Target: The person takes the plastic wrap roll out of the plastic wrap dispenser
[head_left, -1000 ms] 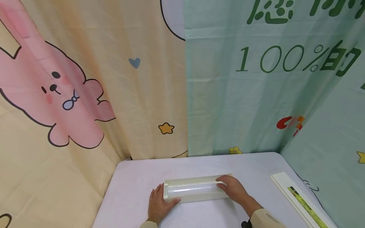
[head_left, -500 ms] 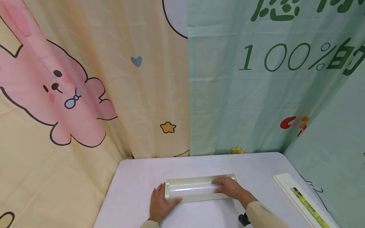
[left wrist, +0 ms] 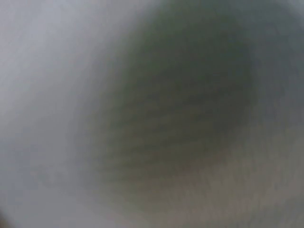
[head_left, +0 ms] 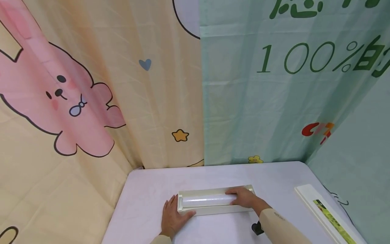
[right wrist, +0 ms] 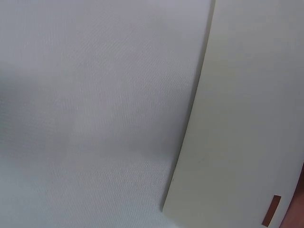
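Note:
A long off-white open-topped box (head_left: 219,210) lies lengthwise on the table. Inside it lies a roll of clear film (head_left: 204,200), its right end hidden by my right hand (head_left: 245,198). That hand reaches into the right part of the box, thumb and fingers about the roll. My left hand (head_left: 173,217) steadies the box's left end, fingers extended along the end wall and thumb against the front corner. In the right wrist view, the box's smooth outer wall (right wrist: 242,114) fills the right side. The left wrist view is a dark blur.
A long white panel (head_left: 304,193) with a green-yellow label (head_left: 333,220) lies at the table's right side. White cloth covers the table (head_left: 158,183). Printed curtains (head_left: 170,101) hang directly behind it and on both sides.
My right hand has moved slightly left and lower into the box along the film roll. My left hand stays at the box's left end. The head view has shifted slightly.

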Tool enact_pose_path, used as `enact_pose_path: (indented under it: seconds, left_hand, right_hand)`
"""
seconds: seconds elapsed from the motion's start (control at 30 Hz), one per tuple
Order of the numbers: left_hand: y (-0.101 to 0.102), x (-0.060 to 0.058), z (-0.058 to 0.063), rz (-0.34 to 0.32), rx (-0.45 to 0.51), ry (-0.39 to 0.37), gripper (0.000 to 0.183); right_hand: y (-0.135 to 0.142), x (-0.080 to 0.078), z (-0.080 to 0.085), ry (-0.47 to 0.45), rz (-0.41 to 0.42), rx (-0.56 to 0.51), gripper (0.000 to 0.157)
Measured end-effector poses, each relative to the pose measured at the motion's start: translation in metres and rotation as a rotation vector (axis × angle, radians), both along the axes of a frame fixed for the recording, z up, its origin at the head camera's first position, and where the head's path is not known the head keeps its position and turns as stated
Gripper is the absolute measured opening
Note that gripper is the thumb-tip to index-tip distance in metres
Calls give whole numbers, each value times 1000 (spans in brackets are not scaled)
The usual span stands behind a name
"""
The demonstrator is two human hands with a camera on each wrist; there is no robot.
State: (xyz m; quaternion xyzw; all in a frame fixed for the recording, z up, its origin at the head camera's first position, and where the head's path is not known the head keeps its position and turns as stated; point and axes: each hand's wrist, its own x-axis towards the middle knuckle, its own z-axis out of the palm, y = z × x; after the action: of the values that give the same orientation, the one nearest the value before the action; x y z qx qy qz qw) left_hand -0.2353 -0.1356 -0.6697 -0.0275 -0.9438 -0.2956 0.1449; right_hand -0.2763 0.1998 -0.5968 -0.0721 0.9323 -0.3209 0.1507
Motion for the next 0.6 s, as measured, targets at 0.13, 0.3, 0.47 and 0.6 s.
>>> enact_pose_path:
  seconds: [0.13, 0.3, 0.47, 0.6]
  left_hand:
    - [0, -4, -2, -5, 11, 21, 109]
    - [3, -6, 2, -4, 13, 48, 109]
    - [2, -5, 5, -4, 9, 42, 109]
    - [-2, -3, 1, -1, 2, 30, 110]
  right_hand:
    - [-1, -1, 2, 18, -1, 9, 45]
    - [1, 1, 6, 38, -12, 42, 48]
    - [-3, 6, 9, 76, -19, 97, 50]
    - [-10, 11, 18, 143, 1, 174, 48]
